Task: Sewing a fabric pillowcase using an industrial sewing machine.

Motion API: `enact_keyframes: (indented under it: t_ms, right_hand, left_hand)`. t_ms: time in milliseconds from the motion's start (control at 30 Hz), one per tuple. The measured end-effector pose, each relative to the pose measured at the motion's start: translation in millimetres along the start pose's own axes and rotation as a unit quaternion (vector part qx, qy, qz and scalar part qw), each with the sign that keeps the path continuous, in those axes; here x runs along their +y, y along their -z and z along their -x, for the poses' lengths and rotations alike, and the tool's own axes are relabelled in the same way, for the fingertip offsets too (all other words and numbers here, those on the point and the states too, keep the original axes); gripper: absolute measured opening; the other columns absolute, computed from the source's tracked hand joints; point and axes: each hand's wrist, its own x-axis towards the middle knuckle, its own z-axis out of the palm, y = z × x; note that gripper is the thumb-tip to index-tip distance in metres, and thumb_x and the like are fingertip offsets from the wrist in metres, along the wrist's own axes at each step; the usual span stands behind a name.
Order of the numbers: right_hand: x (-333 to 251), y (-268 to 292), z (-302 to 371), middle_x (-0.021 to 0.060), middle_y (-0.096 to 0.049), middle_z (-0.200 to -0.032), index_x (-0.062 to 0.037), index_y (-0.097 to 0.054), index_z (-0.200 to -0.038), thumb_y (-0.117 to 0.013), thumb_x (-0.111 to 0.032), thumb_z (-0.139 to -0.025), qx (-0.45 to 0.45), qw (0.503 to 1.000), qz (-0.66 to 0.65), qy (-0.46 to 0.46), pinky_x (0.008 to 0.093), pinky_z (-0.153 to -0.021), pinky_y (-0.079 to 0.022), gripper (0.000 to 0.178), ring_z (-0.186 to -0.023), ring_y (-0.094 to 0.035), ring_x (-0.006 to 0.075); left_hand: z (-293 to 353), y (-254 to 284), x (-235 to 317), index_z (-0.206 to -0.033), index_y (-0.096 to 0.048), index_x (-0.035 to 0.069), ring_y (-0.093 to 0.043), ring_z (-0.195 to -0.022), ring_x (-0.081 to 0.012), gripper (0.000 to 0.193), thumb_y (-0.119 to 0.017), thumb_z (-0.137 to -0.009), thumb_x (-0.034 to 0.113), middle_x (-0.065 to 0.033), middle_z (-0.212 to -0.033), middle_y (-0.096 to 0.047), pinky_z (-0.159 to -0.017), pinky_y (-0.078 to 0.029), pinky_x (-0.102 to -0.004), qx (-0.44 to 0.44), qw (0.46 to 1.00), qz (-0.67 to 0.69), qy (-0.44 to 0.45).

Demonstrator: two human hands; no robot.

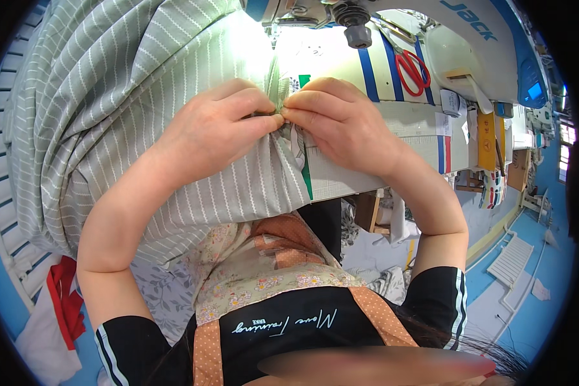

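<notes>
Under and to the left of the hands (215, 125), the striped cloth (122, 83) looks woven and matt, soft in its folds, and the apron (264, 293) nearer the body is matt printed cloth. Beyond the hands to the right, the sewing machine (505, 71) has a smooth, glossy shell, and the scissors (400, 63) have smooth red plastic-looking handles.

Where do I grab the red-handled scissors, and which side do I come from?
Take the red-handled scissors by the big loops, probably coming from the near right side. The scissors lie with the loops toward the person and the blades pointing away and to the left, so that way should keep you off the blades.
</notes>
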Motion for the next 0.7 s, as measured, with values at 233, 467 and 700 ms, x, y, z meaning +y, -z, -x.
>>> enact_keyframes:
  t_ms: [233, 467, 700]
  right_hand:
    - [-2, 1, 1, 0.0025, -0.067, -0.113, -0.0058, -0.073, -0.106, -0.071, -0.002, -0.071, -0.01, 0.999, 0.039, 0.008, 0.0365, -0.087, -0.055, 0.035, -0.107, -0.065, 0.0235]
    - [-2, 1, 1, 0.0021, -0.067, -0.113, -0.0056, -0.073, -0.105, -0.07, -0.002, -0.071, -0.016, 0.999, 0.038, 0.003, 0.0365, -0.088, -0.054, 0.034, -0.108, -0.064, 0.0233]
    - [-2, 2, 2, 0.0026, -0.066, -0.113, -0.0049, -0.071, -0.1, -0.07, -0.002, -0.07, -0.022, 0.999, 0.027, 0.001, 0.0378, -0.088, -0.053, 0.031, -0.108, -0.063, 0.0241]
  left_hand:
    - [-5, -5, -3, -0.092, -0.066, 0.008, -0.063, -0.087, -0.0237, 0.017, -0.068, -0.076, 0.004, -0.004, -0.093, -0.063, -0.07, -0.055, -0.0356, 0.062, 0.998, 0.018, 0.016]
    - [-9, -5, -7, -0.092, -0.064, 0.008, -0.063, -0.086, -0.0248, 0.018, -0.068, -0.075, 0.002, -0.0036, -0.092, -0.064, -0.067, -0.054, -0.0367, 0.028, 1.0, -0.005, 0.01]
    - [-8, -11, -11, -0.092, -0.065, 0.008, -0.064, -0.088, -0.0241, 0.02, -0.071, -0.075, 0.004, -0.0031, -0.096, -0.067, -0.068, -0.054, -0.036, 0.075, 0.995, 0.061, 0.01]
